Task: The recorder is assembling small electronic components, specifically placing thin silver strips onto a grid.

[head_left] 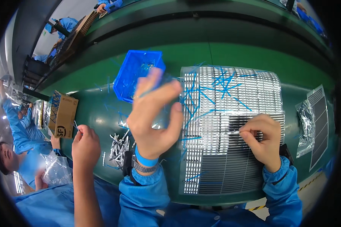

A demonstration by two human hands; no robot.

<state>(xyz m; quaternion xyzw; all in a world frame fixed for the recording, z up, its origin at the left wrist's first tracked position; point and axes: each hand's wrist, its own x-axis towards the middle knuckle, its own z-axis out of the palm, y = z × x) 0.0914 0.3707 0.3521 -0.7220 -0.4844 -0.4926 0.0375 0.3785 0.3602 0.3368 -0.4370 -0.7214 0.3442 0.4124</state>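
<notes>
My left hand (151, 121) is raised over the bench, blurred, its fingers and thumb spread apart. It hangs in front of a blue plastic bin (121, 81) and left of a large sheet (235, 94) lined with rows of narrow silvery strips. My right hand (262, 138) rests over the sheet's middle right, thumb and forefinger pinched on a thin pale strip (233, 132). Dark bare rows (231, 174) fill the sheet's lower part. Thin blue slivers (225, 83) lie scattered across its upper and left parts.
Loose silvery strips (119, 151) are piled left of my left wrist. A cardboard box (67, 115) stands at the left, near a co-worker's hand (86, 145). Clear plastic packaging (306, 125) and a dark-striped sheet (319, 126) lie at the right. More people work beyond.
</notes>
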